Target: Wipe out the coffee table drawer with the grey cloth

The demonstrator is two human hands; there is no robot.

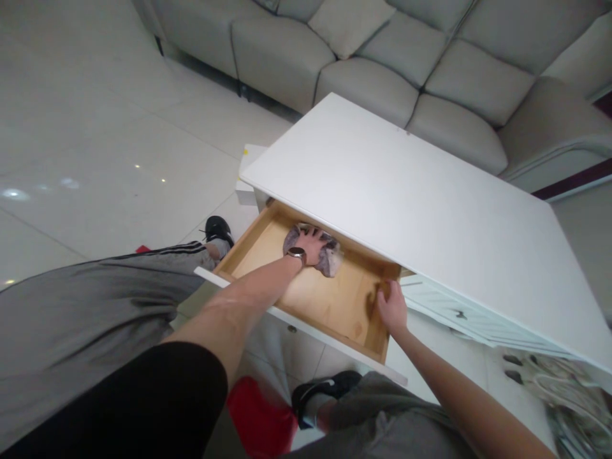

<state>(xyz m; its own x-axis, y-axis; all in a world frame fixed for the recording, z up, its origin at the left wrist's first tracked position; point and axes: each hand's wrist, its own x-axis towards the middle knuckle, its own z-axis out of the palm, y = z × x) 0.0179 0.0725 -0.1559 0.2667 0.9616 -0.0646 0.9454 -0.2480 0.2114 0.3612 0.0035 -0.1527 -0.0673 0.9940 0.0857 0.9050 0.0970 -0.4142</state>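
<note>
A wooden drawer point(329, 306) stands pulled out from under a white table point(411, 204). Inside it lies a purplish-grey cloth point(329, 258). My left hand point(313, 245), a watch on its wrist, presses flat on the cloth with fingers spread. My right hand point(392, 309) grips the right side wall of the drawer, fingers curled over its edge.
A grey sofa point(382, 57) runs behind the table. My knees in grey trousers and black shoes point(220, 229) sit in front of the drawer on the pale tiled floor. Something red point(261, 421) lies on the floor below. A second white drawer front point(459, 312) is at right.
</note>
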